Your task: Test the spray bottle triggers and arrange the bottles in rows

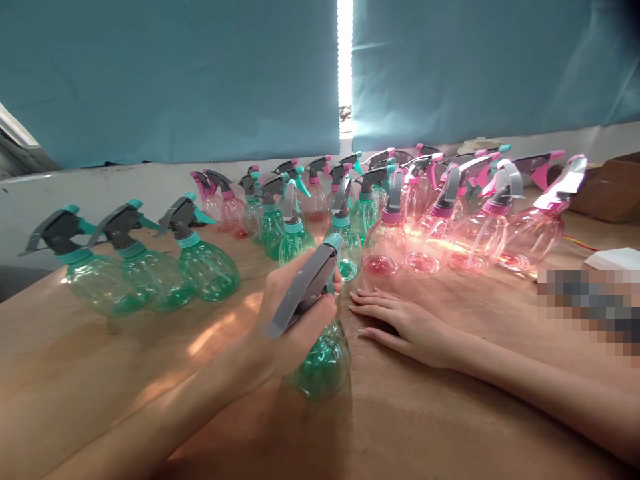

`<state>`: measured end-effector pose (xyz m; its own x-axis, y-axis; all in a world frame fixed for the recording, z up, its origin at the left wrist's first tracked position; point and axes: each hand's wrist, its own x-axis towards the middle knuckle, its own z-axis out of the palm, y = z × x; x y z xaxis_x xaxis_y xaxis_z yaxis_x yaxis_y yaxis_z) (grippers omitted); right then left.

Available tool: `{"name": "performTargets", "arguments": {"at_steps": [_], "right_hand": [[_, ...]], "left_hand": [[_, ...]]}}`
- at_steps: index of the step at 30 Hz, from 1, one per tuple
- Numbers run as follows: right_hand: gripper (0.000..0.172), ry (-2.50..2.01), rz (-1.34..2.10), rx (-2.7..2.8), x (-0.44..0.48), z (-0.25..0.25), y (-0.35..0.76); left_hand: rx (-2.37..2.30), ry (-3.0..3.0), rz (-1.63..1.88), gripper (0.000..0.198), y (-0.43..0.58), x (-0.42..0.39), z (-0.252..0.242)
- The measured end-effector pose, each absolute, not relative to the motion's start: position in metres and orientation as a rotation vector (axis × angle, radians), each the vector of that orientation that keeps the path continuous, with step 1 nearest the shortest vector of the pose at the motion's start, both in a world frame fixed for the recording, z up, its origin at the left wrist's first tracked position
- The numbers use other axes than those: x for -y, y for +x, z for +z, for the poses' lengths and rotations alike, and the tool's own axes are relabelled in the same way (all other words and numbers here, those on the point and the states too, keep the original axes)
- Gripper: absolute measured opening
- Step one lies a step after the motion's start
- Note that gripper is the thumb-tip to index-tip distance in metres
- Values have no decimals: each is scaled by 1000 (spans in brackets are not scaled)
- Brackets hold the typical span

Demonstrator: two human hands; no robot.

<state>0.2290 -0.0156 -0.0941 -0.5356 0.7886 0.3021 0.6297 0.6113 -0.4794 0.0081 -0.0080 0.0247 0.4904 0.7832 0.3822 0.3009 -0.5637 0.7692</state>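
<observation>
My left hand [293,313] is wrapped round the neck and grey trigger head of a green spray bottle [323,363], which stands on the brown table [425,413] right in front of me. Just right of that bottle, my right hand [400,320] lies flat on the table, fingers stretched out and pointing left, holding nothing. Its fingertips are close to the bottle's neck but apart from it.
Three green spray bottles [150,273] stand in a row at the left. Several more green [293,237] and pink spray bottles [435,233] crowd the back of the table. A white box [617,259] and a brown carton [607,190] sit at the right. Blue curtains hang behind.
</observation>
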Motion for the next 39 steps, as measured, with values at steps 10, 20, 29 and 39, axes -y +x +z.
{"name": "performTargets", "arguments": {"at_steps": [10,20,29,39], "right_hand": [[45,-1119,408,2367,15,-94,230],[44,-1095,397,2341,15,-95,230],[44,-1099,417,2329,15,-94,230],[44,-1098,413,2341,15,-93,230]], "left_hand": [[-901,2077,1065,29,10,3,13],[-891,2022,1111,37,13,2,7],[-901,1995,1112,34,13,2,7],[-885,1980,1149,33,13,1,4]]}}
